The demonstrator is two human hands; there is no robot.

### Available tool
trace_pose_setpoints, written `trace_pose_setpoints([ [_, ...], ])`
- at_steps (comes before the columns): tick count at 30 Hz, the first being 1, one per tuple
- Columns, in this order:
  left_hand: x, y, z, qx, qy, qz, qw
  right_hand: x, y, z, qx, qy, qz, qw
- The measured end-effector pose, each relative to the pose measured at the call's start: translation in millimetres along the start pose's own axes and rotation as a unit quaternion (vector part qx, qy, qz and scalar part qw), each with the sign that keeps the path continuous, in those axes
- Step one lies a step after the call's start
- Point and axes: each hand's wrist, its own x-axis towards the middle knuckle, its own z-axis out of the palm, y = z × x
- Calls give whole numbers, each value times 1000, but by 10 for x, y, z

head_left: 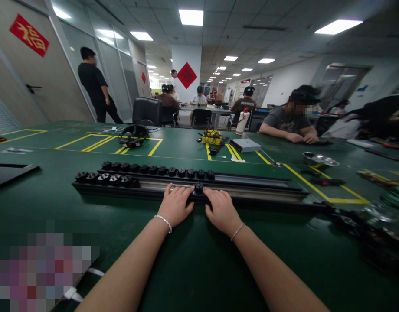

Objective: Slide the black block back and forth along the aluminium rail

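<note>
A long black power track rail (267,193) lies crosswise on the green table, with a bright metal strip along its channel. One small black track socket (198,186) sits at the middle of this rail. My left hand (177,203) grips the socket from its left side, fingers resting over the rail. From the right side, the fingers of my right hand (221,207) press against the same socket. Several more sockets (103,178) are grouped at the rail's left end. Behind it, a second rail (254,180) carries a row of similar sockets (162,170).
A pile of black sockets (352,225) lies at the right, near a clear plastic bottle (386,206). A metal bowl (319,159), a black headset (133,136) and a grey box (245,144) stand farther back. A co-worker (289,119) sits across the table at right.
</note>
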Motion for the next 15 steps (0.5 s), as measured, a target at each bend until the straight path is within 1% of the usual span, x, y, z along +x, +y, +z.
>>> trace_pose_setpoints([
  [15, 0, -4, 6, 2, -4, -2, 1000, 5, 14, 27, -12, 8, -2, 1000],
])
